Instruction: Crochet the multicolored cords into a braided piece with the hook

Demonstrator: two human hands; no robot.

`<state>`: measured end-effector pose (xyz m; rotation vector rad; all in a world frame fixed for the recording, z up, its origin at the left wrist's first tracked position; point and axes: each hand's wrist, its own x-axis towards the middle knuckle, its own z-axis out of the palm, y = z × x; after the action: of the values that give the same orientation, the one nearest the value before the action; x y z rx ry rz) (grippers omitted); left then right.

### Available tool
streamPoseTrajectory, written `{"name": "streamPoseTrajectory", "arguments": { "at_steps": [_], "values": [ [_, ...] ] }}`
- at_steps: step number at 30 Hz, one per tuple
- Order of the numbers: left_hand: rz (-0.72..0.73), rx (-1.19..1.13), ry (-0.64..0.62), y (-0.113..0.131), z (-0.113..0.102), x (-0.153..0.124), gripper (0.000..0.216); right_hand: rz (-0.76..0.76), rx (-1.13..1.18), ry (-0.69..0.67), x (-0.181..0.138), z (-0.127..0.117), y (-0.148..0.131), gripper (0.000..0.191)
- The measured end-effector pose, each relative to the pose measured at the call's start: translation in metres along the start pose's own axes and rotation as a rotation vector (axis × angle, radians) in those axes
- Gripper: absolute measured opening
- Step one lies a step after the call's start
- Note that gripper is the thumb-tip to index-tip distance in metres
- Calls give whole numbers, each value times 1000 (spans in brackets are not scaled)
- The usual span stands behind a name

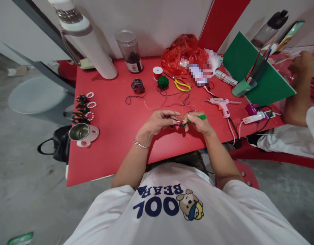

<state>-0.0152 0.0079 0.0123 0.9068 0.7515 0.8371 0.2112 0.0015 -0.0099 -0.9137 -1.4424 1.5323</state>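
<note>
Over the middle of the red table (113,143), my left hand (159,121) pinches a small knot of coloured cords (179,122). My right hand (199,123) is closed round a green-handled tool (201,117) whose metal tip points left into the knot. Loose coloured cords (162,102) trail away from my hands across the table. Both hands meet at the knot, fingertips nearly touching.
Finished braided pieces with bead rings (84,108) and a steel cup (80,132) lie at the left edge. A jar (130,51), thread spools (160,77), yellow scissors (182,85), a red bag (184,52) and a glue gun (220,103) stand beyond. Another person's arm (296,92) works at right.
</note>
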Motion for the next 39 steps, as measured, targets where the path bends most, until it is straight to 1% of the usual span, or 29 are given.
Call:
{"name": "streamPoseTrajectory", "arguments": {
  "at_steps": [5,8,11,13,16,20,22,24,27,30,32,34,37,39],
  "values": [
    [-15,68,64,-1,-2,1,38,3,-40,-14,0,2,-3,44],
    [3,117,127,-4,-2,2,38,-11,-137,2,-1,1,-6,44],
    [39,174,201,-9,-3,4,37,-69,-287,22,-2,1,-11,45],
    [62,198,244,-12,-4,6,35,-138,-439,31,-2,2,-13,45],
    [96,191,301,-16,-3,10,33,-286,-676,68,-3,8,-14,44],
    [183,78,409,-15,0,13,29,-524,-902,180,-1,21,-1,29],
    [203,28,430,-14,1,14,28,-580,-993,227,1,26,8,24],
    [188,-23,406,-12,2,13,31,-582,-1048,261,3,28,16,23],
    [75,-132,288,-7,1,9,36,-590,-1052,287,2,28,21,24],
    [-70,-199,136,1,-2,3,37,-690,-1031,262,0,23,17,21],
    [-115,-200,84,6,-4,1,37,-771,-1030,205,-2,19,9,20],
    [-131,-175,78,11,-7,0,38,-795,-1051,127,-2,13,-1,20],
    [-135,-122,109,16,-9,1,35,-748,-1070,19,-4,7,-20,21],
    [-132,-90,126,20,-10,2,31,-721,-1011,-29,-6,5,-32,20]
  ]
}}
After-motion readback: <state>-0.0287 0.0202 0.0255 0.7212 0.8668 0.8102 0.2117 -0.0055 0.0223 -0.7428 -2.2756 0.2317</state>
